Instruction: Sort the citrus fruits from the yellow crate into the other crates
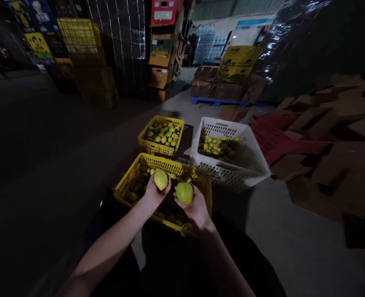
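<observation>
My left hand [153, 194] holds a yellow-green lemon [161, 179] and my right hand [195, 209] holds a greener lemon [184, 192]. Both hands hover palm-up over the near yellow crate [126, 185], which holds several lemons in shadow. Beyond it stand a smaller yellow crate [145, 145] full of yellow-green lemons and, to the right, a white crate [256, 159] partly filled with lemons.
A grey concrete floor [281, 231] runs around the crates. Flattened cardboard [340, 136] and red plastic crates [278, 136] lie on the right. Stacked boxes [162, 49] and wrapped pallets [219, 88] stand at the back. My dark-clothed knees are below.
</observation>
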`<state>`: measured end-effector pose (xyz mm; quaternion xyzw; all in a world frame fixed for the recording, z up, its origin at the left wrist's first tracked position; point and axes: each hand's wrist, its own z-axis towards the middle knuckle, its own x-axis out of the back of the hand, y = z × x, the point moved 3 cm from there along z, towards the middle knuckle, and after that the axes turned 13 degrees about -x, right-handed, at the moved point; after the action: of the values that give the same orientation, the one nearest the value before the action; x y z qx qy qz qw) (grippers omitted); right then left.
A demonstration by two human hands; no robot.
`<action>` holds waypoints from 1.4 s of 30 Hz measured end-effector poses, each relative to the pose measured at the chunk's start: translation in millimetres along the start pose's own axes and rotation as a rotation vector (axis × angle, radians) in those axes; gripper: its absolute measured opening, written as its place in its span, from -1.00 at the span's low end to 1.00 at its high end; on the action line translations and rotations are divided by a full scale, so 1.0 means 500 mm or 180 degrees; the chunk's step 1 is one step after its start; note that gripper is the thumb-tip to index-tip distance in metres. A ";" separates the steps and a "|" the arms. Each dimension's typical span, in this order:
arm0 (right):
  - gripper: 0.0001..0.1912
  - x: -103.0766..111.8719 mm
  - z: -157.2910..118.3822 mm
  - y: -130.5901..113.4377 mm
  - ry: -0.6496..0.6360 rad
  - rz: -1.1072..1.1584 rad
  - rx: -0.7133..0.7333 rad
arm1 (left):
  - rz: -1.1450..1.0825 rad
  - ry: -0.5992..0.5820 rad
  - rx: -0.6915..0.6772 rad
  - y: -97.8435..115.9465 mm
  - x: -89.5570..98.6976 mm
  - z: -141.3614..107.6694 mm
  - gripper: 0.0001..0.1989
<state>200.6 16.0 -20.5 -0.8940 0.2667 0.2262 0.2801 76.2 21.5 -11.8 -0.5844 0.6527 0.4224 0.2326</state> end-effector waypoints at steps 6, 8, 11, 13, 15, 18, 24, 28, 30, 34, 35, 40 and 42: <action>-0.83 -0.006 -0.006 -0.004 -0.0400 0.0040 0.0026 | 0.0375 -0.0302 0.0232 0.004 -0.008 -0.017 -0.82; -0.77 -0.014 -0.013 -0.004 -0.0601 0.0065 -0.0028 | 0.0727 -0.0558 0.0340 0.004 -0.014 -0.028 -0.80; -0.75 -0.026 -0.025 -0.007 -0.0894 0.0075 0.0130 | 0.1286 -0.1104 0.0098 0.005 -0.024 -0.040 -0.76; -0.73 -0.032 -0.033 -0.008 -0.1023 0.0007 0.0245 | 0.1546 -0.1512 -0.0132 0.005 -0.030 -0.046 -0.74; -0.70 -0.034 -0.040 -0.010 -0.1032 -0.0051 0.0304 | 0.1714 -0.1738 -0.0259 0.003 -0.032 -0.050 -0.72; -0.67 -0.037 -0.049 -0.011 -0.0989 -0.0049 0.0312 | 0.1740 -0.1703 -0.0247 0.000 -0.030 -0.055 -0.73; -0.69 -0.031 -0.042 -0.007 -0.0905 0.0233 0.0142 | 0.1256 -0.1151 0.0161 0.004 -0.024 -0.045 -0.78; -0.79 -0.023 -0.026 -0.003 -0.0929 0.0443 0.0097 | 0.0738 -0.0645 0.0287 0.011 -0.015 -0.024 -0.77; -0.77 -0.021 -0.023 -0.004 -0.0946 0.0629 0.0167 | 0.0513 -0.0576 0.0166 0.017 -0.014 -0.015 -0.73; -0.76 -0.022 -0.021 -0.009 -0.0988 0.0858 0.0213 | 0.0446 -0.0592 0.0149 0.024 -0.019 -0.013 -0.68; -0.76 -0.021 -0.021 -0.010 -0.0969 0.0842 0.0195 | 0.0457 -0.0587 0.0191 0.024 -0.020 -0.016 -0.67; -0.70 -0.022 -0.024 -0.008 -0.0999 0.0546 0.0091 | 0.0281 -0.1006 0.0359 0.023 -0.026 -0.035 -0.66; -0.69 -0.025 -0.029 -0.010 -0.1128 0.0638 0.0264 | 0.0044 -0.1120 0.0375 0.019 -0.029 -0.040 -0.68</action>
<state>198.2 14.8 -0.9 -0.7969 0.3100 0.3955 0.3353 73.8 12.9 13.1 -0.4823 0.6295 0.4807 0.3741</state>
